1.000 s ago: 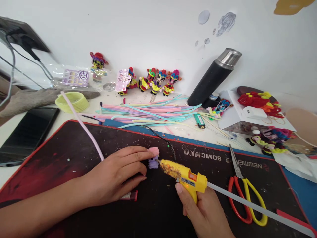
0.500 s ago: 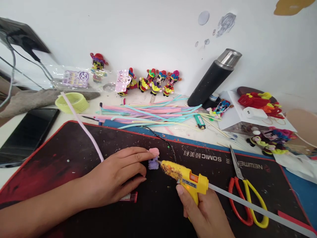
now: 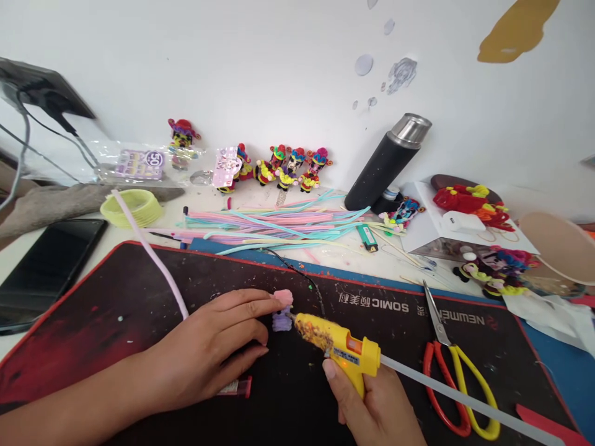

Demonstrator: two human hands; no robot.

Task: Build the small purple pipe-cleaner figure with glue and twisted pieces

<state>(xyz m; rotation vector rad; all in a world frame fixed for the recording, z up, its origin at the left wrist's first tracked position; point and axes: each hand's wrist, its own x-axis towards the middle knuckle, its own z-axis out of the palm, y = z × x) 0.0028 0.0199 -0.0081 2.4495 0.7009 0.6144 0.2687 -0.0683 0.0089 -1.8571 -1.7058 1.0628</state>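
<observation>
A small piece of fuzzy pipe cleaner (image 3: 282,320), pink at the top and purple below, lies on the dark mat (image 3: 186,427). My left hand (image 3: 218,344) rests palm down beside it, fingers stretched out, with a forefinger tip touching the pink end. My right hand (image 3: 374,402) grips a yellow hot glue gun (image 3: 341,347), its stained nozzle at the purple part. A long translucent glue stick (image 3: 446,387) sticks out of the gun's back. Under my left hand a small clear and red case (image 3: 242,388) is partly hidden.
Scissors (image 3: 449,365) lie open at the right. Behind the mat are pastel pipe cleaners (image 3: 288,224), a black thermos (image 3: 381,170), and several small dolls (image 3: 295,170). A phone (image 3: 49,269) and a yellow coil (image 3: 132,209) sit left; a lilac pipe cleaner (image 3: 155,263) crosses the mat's edge.
The whole view has shifted, with the scene sitting slightly lower and further left. My hands, the glue gun and the pipe cleaner piece keep nearly the same positions relative to each other.
</observation>
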